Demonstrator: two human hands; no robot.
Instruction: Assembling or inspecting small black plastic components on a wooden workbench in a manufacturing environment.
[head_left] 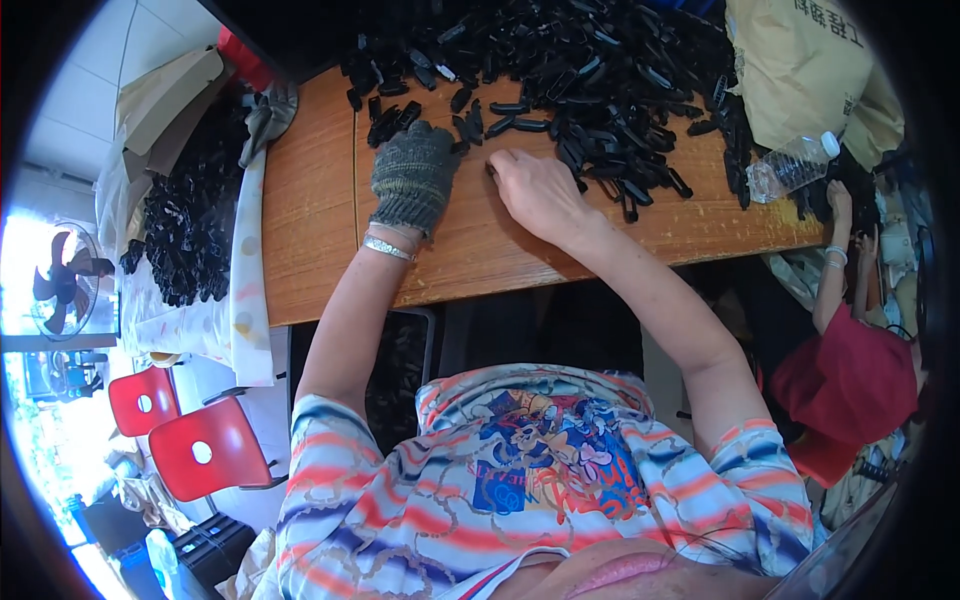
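Note:
My left hand (415, 178), in a dark grey knitted glove, rests low over the wooden table with its fingers curled. Small black plastic pieces (392, 122) lie right at its fingertips, and I cannot make out which, if any, it grips. My bare right hand (535, 197) is to the right of it, apart from it, with thumb and fingers pinched together. A dark bit shows at its fingertips, too small to name. Just beyond both hands are loose, narrow black plastic pieces (518, 124), at the near edge of a large heap (560, 60).
Across the wooden table (310, 190), a clear plastic bottle (790, 168) lies by a large paper sack (800, 70). More black pieces (190, 220) fill the left side. Red chairs (210, 450) and a fan (66, 280) stand beyond. A co-worker in red (850, 380) works at right.

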